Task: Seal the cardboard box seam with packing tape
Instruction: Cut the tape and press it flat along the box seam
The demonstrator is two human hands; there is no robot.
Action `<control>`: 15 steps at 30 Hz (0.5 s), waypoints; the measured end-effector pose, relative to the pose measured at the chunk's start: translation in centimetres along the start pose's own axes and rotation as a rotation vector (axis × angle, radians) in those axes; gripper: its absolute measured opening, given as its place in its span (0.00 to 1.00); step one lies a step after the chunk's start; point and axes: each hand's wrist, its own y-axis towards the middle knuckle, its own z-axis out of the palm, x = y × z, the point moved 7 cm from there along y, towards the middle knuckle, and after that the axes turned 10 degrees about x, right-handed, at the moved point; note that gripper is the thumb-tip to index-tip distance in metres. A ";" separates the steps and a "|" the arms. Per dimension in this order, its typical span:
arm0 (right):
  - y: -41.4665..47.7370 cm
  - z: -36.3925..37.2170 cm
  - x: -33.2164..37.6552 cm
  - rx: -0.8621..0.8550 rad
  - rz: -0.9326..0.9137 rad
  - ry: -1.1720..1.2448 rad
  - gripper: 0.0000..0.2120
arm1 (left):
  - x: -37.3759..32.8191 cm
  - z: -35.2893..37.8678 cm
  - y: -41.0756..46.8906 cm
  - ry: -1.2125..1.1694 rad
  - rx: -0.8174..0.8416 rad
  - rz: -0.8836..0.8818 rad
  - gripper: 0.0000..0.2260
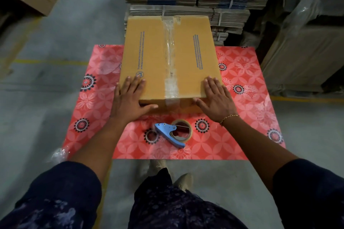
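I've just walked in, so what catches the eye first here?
The cardboard box sits mid-frame on a bright red flowered mat, clear tape along its top seam. The left hand and right hand lie flat on its near corners. A blue tape dispenser lies on the mat nearer the person.

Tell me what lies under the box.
The box sits on a red floral sheet spread over the concrete floor. Whatever lies beneath the box's base is covered. Its far edge hides where the sheet ends.
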 end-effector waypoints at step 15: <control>2.5 0.6 -4.3 0.023 0.456 1.197 0.35 | 6.6 3.1 -0.4 -1.202 -0.038 -0.489 0.27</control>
